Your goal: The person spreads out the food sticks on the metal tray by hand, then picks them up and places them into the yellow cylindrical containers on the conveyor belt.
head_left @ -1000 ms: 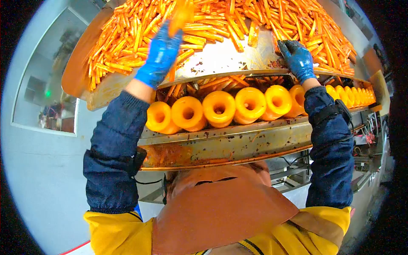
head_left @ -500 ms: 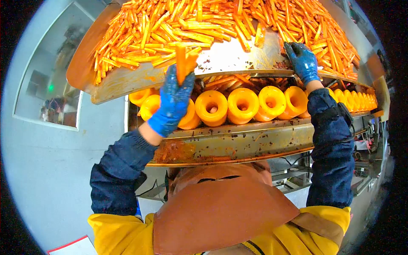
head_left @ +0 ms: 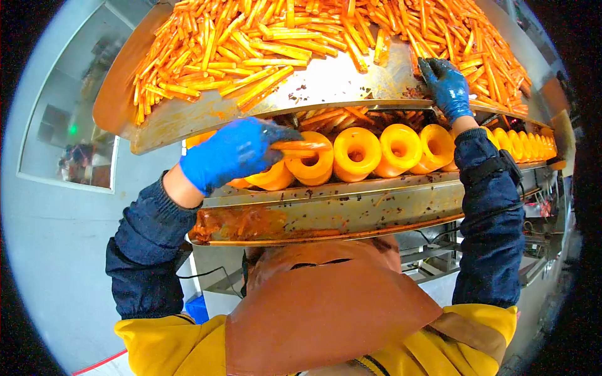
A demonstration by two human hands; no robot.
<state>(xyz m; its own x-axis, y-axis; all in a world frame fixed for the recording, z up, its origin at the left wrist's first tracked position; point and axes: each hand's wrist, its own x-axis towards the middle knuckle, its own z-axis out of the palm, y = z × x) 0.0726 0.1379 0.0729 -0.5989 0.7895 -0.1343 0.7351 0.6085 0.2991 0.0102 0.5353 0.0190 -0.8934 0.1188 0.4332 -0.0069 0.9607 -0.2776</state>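
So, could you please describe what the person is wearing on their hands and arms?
Both hands wear textured blue gloves: the left hand bright blue, the right hand darker and smeared with grime. Dark navy knit sleeves cover the forearms, with a black strap near the right wrist. Yellow sleeves show above the elbows, beside a brown apron.

Steel tray (head_left: 326, 81) sits tilted at the top, smeared with orange residue and dark crumbs on its bare centre. Orange sticks (head_left: 219, 50) lie heaped directly on it, thick across the far part and both sides, thinning toward the near lip. Below the lip, a row of yellow rollers (head_left: 376, 150) rests side by side on a stained metal rail (head_left: 351, 207), running off to the right. More sticks lie behind the rollers.
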